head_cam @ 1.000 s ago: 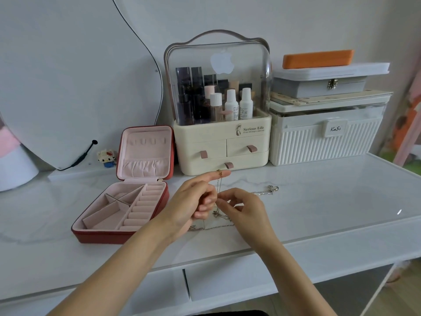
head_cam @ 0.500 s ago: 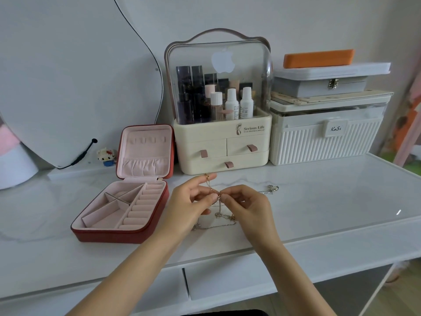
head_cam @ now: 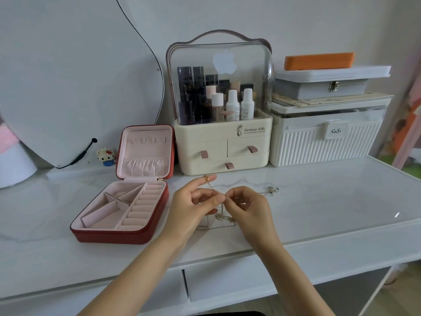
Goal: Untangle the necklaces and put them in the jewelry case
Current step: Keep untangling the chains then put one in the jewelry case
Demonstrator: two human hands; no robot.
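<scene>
The thin gold and silver tangled necklaces (head_cam: 224, 218) lie partly on the white marble-look tabletop (head_cam: 319, 201), partly lifted between my hands; my left hand (head_cam: 193, 201) and right hand (head_cam: 248, 204) each pinch the chain where fingertips meet; the open red jewelry case with pink lining (head_cam: 123, 208) holds nothing visible; I judge untangling unfinished, stowing not begun.

glossy marble-look table (head_cam: 319, 201), metal necklaces (head_cam: 224, 218), velvety case lining (head_cam: 107, 215)
</scene>
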